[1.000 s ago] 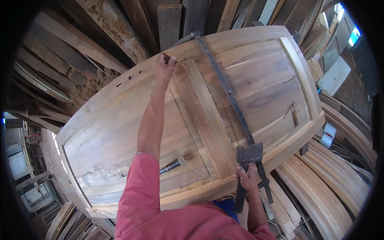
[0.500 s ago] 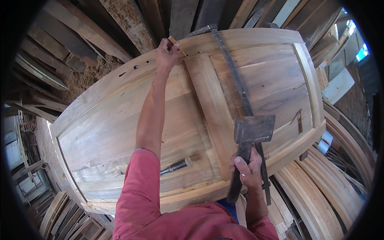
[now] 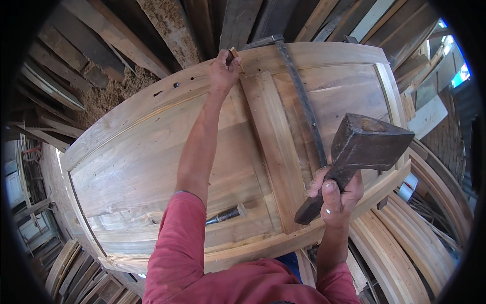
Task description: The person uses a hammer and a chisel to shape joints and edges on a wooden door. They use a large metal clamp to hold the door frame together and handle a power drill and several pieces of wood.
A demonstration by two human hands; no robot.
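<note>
A panelled wooden door (image 3: 152, 167) lies flat in front of me. At its far rail my left hand (image 3: 224, 72) is closed around a small wooden peg (image 3: 236, 54), which stands upright against the rail. My right hand (image 3: 340, 200) grips the handle of a dark, blocky wooden mallet (image 3: 372, 142), held up above the door's right part with the head tilted. A long metal bar clamp (image 3: 302, 96) crosses the door between the two hands. Near my left forearm, a chisel (image 3: 225, 215) rests on the lower panel, its blade partly hidden by my sleeve.
Small dark holes (image 3: 176, 85) dot the far rail left of my left hand. Beyond the door lie stacked boards (image 3: 121, 38) and a heap of wood shavings (image 3: 114, 99). Curved wooden pieces (image 3: 395, 248) are piled at the near right, with more timber (image 3: 63, 268) at the near left.
My right hand has raised the mallet up and to the right, and its head has turned. The left hand keeps the peg at the far rail. The whole view has shifted slightly.
</note>
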